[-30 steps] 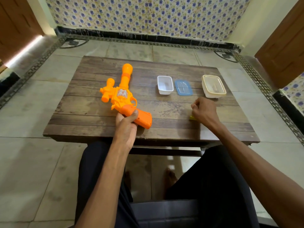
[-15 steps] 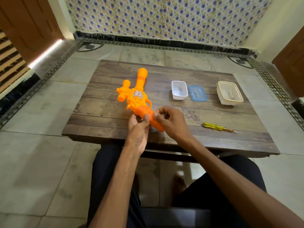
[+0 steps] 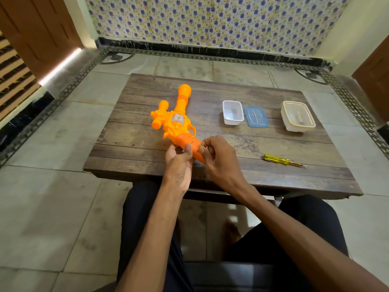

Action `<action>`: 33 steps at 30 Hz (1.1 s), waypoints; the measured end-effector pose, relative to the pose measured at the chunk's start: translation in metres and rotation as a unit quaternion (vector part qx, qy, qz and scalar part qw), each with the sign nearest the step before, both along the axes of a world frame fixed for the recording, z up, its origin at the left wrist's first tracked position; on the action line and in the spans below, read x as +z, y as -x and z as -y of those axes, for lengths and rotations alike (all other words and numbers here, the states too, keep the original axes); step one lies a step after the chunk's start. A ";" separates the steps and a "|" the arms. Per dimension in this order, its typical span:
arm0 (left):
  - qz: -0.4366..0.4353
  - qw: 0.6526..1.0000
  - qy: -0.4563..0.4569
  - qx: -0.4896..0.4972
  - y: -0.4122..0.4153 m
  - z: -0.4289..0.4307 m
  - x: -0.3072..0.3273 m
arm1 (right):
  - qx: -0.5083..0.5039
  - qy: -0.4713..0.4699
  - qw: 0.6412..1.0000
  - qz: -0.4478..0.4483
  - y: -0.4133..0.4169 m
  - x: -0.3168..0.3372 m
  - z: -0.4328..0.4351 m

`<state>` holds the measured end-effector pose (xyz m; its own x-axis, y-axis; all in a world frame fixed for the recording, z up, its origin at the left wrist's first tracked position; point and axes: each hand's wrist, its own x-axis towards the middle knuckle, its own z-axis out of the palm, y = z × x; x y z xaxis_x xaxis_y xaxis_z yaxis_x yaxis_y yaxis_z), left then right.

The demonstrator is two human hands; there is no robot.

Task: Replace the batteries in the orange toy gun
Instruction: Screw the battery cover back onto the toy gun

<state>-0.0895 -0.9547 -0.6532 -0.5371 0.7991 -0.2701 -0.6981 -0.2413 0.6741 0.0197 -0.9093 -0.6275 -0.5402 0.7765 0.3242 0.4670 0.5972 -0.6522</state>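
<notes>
Fingers of my left hand clamp the orange toy gun steady while my right hand pinches its grip; screwdriver waits at three o'clock.

Person's got plain loose black trousers on, dark fabric over both legs. Forearms are bare right up to the frame edge, left hand and right hand bare too. One bare foot showing.

Low wooden table, orange toy gun, white tub, blue lid, cream container, yellow screwdriver
</notes>
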 end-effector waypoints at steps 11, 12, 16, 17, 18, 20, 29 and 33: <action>-0.003 0.999 0.037 0.029 -0.001 -0.001 0.001 | -0.006 -0.090 0.993 0.072 0.006 0.006 0.009; 0.000 0.999 0.039 0.031 -0.001 0.000 0.002 | -0.009 -0.100 0.992 0.073 0.006 0.005 0.009; 0.002 0.999 0.042 0.026 -0.002 0.003 0.005 | -0.017 -0.124 0.989 0.076 0.004 0.007 0.009; 0.002 0.999 0.043 0.026 -0.002 0.003 0.006 | -0.014 -0.124 0.989 0.079 0.003 0.008 0.008; 0.004 0.999 0.044 0.026 -0.002 0.003 0.006 | -0.009 -0.120 0.990 0.079 0.003 0.010 0.008; 0.010 0.999 0.044 0.029 -0.002 0.003 0.007 | 0.003 -0.112 0.991 0.073 0.002 0.012 0.006; 0.008 0.999 0.040 0.014 -0.002 0.001 0.006 | 0.004 -0.254 0.958 0.132 0.000 0.009 0.008; 0.009 0.999 0.035 0.010 0.000 0.003 0.006 | 0.031 -0.261 0.955 0.134 -0.006 0.001 0.008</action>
<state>-0.0896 -0.9577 -0.6469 -0.5475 0.7670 -0.3346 -0.7056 -0.2082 0.6773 0.0256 -0.9170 -0.6266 -0.6985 0.5097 0.5023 0.5280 0.8409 -0.1190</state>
